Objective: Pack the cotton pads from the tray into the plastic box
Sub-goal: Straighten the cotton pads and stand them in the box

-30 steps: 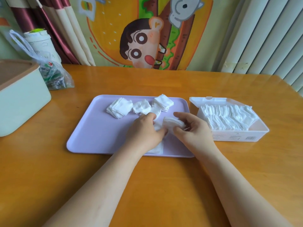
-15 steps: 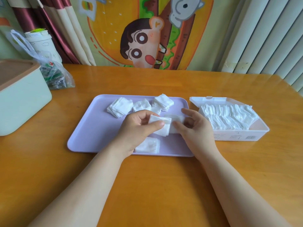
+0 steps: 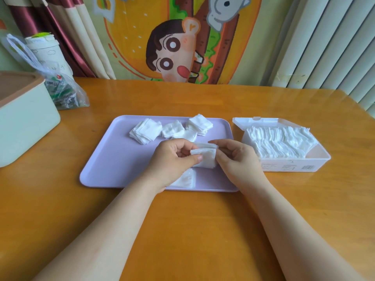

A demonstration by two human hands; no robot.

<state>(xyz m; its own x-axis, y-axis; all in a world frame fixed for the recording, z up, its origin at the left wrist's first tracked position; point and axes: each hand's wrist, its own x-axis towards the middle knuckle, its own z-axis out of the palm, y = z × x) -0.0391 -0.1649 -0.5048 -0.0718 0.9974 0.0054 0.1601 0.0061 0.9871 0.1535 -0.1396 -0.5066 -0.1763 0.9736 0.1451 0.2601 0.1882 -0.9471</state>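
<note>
Left hand [image 3: 172, 161] and right hand [image 3: 237, 159] clamp one stack [image 3: 206, 157] of pads over the tray [image 3: 105, 159].
They pinch it from either side, above the tray's near right part. Piles [image 3: 146, 131] lie along its far edge, one pad [image 3: 186, 179] near; the open box [image 3: 294, 165] on the right holds many pads.

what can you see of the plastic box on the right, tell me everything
The plastic box is a low rectangular tub of translucent white plastic, standing on the wooden table just right of the purple tray. Its lid is folded open behind it. White cotton pads stand on edge inside, filling most of it; the near right corner is bare. Print on the front wall is too small to read.
</note>
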